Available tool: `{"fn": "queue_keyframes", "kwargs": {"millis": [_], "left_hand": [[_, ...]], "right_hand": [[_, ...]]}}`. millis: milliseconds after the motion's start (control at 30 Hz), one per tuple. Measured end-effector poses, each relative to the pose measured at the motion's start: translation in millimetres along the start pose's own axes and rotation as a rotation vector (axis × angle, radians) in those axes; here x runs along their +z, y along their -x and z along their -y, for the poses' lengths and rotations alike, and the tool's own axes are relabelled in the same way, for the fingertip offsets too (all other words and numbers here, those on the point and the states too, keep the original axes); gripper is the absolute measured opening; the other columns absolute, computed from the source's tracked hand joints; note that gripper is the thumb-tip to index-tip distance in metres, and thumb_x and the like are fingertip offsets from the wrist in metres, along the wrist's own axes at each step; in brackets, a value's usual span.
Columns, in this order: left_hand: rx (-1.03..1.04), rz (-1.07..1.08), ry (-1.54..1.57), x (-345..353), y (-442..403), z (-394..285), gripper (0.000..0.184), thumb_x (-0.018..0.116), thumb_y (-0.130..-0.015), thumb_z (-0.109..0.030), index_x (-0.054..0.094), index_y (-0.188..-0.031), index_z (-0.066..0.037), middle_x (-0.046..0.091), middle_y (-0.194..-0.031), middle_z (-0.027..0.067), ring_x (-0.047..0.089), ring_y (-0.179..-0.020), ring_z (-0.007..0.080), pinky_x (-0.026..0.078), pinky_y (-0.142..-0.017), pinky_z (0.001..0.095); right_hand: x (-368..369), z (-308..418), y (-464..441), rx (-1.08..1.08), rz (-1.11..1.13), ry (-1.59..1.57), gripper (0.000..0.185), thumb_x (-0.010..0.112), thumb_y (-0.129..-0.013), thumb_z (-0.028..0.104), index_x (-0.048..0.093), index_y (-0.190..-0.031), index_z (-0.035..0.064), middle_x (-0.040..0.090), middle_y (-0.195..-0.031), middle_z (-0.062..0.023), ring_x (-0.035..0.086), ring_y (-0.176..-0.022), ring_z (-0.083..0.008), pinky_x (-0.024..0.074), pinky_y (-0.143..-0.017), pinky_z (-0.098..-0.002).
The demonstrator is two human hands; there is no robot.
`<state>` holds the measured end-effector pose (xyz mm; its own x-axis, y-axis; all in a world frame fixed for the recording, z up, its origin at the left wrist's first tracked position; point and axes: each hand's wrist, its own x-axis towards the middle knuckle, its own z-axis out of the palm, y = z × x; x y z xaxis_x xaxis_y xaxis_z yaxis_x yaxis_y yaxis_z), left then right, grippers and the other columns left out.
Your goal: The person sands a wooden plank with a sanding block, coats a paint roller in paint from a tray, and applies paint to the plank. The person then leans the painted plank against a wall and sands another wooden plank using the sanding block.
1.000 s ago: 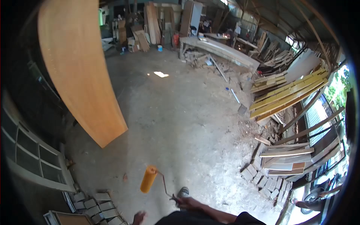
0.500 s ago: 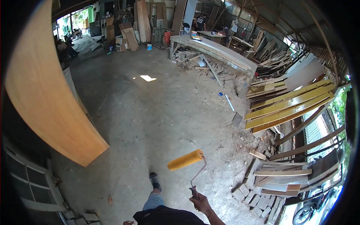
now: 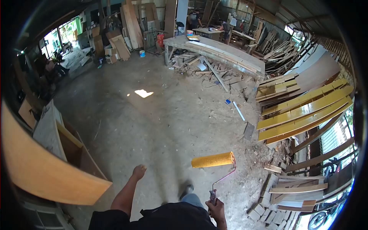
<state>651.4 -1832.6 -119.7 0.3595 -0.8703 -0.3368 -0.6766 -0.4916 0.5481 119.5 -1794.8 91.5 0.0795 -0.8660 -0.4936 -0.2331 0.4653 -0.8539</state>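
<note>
My right hand [image 3: 216, 209] grips the dark handle of a paint roller [image 3: 212, 160], whose fluffy sleeve is covered in yellow. The roller points forward and lies across my view in the air, touching nothing. My left hand [image 3: 139, 171] hangs out in front of my body over the concrete floor, its fingers curled into a fist. Nothing sticks out of that fist, and the inside of it is hidden. A large orange-brown wooden panel [image 3: 50, 168] stands to the left, apart from the left hand.
Yellow-coated boards [image 3: 303, 111] lie in a row on the right. A long workbench [image 3: 226, 53] stands ahead, with scrap wood [image 3: 214, 73] beneath. An open wooden cabinet [image 3: 69, 138] is at left. Stacked blocks [image 3: 274, 214] edge the lower right. People are at the back.
I have stepped forward, and the wooden panel has slid lower left in view. My left hand has swung up into sight. The roller sits further right and is more level.
</note>
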Motion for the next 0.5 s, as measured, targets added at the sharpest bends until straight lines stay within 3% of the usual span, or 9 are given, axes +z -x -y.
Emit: {"fn": "queue_keyframes", "kwargs": {"millis": [133,200,267,300,333,367,400,433,500], "left_hand": [[0.055,-0.082,0.067,-37,-137,-100,0.036,0.065,-0.096,-0.036,0.072,-0.113,-0.005,0.071,-0.121,0.0237,0.066,-0.116,0.0418,0.052,-0.097,0.0512],[0.016,-0.023,0.109,-29,-183,-127,0.043,0.062,-0.098,-0.038,0.070,-0.124,-0.005,0.068,-0.129,0.0240,0.063,-0.123,0.0416,0.049,-0.104,0.0502],[0.254,-0.131,-0.082,51,-252,-65,0.048,0.055,-0.102,-0.043,0.071,-0.119,-0.001,0.071,-0.123,0.0231,0.064,-0.120,0.0425,0.048,-0.104,0.0515],[0.106,0.099,-0.034,40,-242,-88,0.048,0.055,-0.102,-0.043,0.071,-0.120,-0.001,0.071,-0.125,0.0219,0.063,-0.121,0.0423,0.046,-0.108,0.0520],[0.189,0.049,-0.131,77,-254,-59,0.045,0.055,-0.102,-0.042,0.072,-0.118,-0.003,0.072,-0.122,0.0222,0.065,-0.115,0.0424,0.049,-0.102,0.0517],[-0.007,0.481,-0.112,57,-252,-83,0.063,0.052,-0.102,-0.053,0.067,-0.133,-0.001,0.062,-0.142,0.0260,0.057,-0.135,0.0409,0.043,-0.114,0.0502],[-0.003,0.468,-0.128,90,-259,-48,0.067,0.060,-0.095,-0.060,0.072,-0.122,0.000,0.070,-0.128,0.0261,0.065,-0.122,0.0443,0.051,-0.102,0.0533],[-0.095,0.496,0.095,84,-251,-48,0.064,0.069,-0.089,-0.057,0.073,-0.119,0.000,0.073,-0.118,0.0255,0.071,-0.112,0.0438,0.055,-0.092,0.0524],[-0.404,0.484,0.164,75,-224,-50,0.062,0.070,-0.089,-0.054,0.073,-0.120,0.000,0.073,-0.120,0.0254,0.070,-0.114,0.0438,0.054,-0.093,0.0522]], "right_hand": [[3,42,-106,-0.024,-0.061,-0.007,0.020,0.079,-0.089,0.017,0.066,-0.090,0.0012,0.060,-0.062,-0.0022,0.054,-0.048,-0.0096,0.0419,-0.045,-0.0285],[-3,60,-165,-0.001,-0.067,-0.007,0.019,0.079,-0.089,0.018,0.068,-0.089,0.0022,0.060,-0.064,-0.0022,0.054,-0.051,-0.0083,0.0433,-0.048,-0.0287],[-8,93,-237,-0.031,-0.037,-0.018,0.020,0.079,-0.089,0.018,0.068,-0.089,0.0025,0.061,-0.064,-0.0030,0.056,-0.052,-0.0088,0.0454,-0.050,-0.0295],[-10,98,-270,-0.020,-0.035,-0.030,0.020,0.079,-0.089,0.018,0.068,-0.089,0.0025,0.061,-0.064,-0.0030,0.056,-0.052,-0.0088,0.0454,-0.050,-0.0295],[-15,107,-317,-0.085,-0.046,0.057,0.019,0.078,-0.090,0.018,0.066,-0.089,0.0020,0.061,-0.063,-0.0029,0.055,-0.049,-0.0095,0.0442,-0.047,-0.0298],[-18,118,-352,-0.147,-0.057,0.146,0.019,0.076,-0.091,0.017,0.065,-0.089,0.0015,0.060,-0.062,-0.0027,0.054,-0.047,-0.0102,0.0430,-0.044,-0.0302],[-16,156,-375,-0.086,-0.036,0.105,0.018,0.075,-0.091,0.017,0.064,-0.089,0.0022,0.059,-0.062,-0.0022,0.054,-0.046,-0.0101,0.0420,-0.043,-0.0296],[-13,190,-398,-0.077,-0.035,0.109,0.018,0.075,-0.091,0.017,0.064,-0.089,0.0022,0.059,-0.062,-0.0022,0.054,-0.046,-0.0101,0.0420,-0.043,-0.0296],[-12,245,-449,0.024,0.033,-0.081,0.016,0.075,-0.092,0.014,0.064,-0.091,0.0025,0.057,-0.061,-0.0012,0.053,-0.045,-0.0100,0.0408,-0.041,-0.0290]]}}
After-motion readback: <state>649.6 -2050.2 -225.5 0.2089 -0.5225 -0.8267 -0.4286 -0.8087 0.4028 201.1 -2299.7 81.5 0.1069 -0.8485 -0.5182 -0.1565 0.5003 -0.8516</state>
